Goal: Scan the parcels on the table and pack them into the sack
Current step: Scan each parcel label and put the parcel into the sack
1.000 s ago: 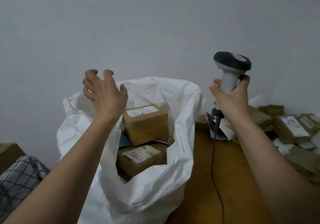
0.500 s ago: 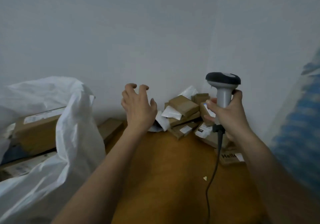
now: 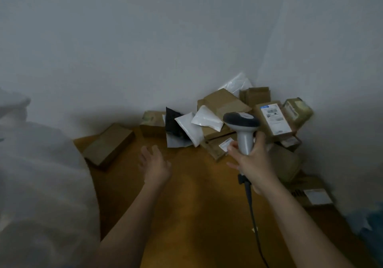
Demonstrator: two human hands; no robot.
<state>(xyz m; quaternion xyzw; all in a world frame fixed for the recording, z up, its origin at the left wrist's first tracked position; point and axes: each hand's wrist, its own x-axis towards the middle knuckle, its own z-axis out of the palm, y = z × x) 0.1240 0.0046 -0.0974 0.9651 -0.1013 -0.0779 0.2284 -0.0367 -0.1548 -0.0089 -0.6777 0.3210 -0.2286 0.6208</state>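
Observation:
My right hand grips the grey handle of a barcode scanner, its dark head pointing left, its cord trailing down over the table. My left hand hovers open above the brown table, fingers spread, holding nothing. A heap of parcels fills the far right corner: brown boxes, white mailers, a black mailer and a labelled box. One brown box lies alone at the left. The white sack bulges at the left edge, blurred.
Grey walls meet in a corner behind the parcel heap. More boxes lie along the right wall. Something blue shows at the right edge. Bare tabletop lies between my arms.
My view has swung right and down from the sack toward the parcel heap. My left hand has dropped lower over the table and spread. The scanner stays in my right hand.

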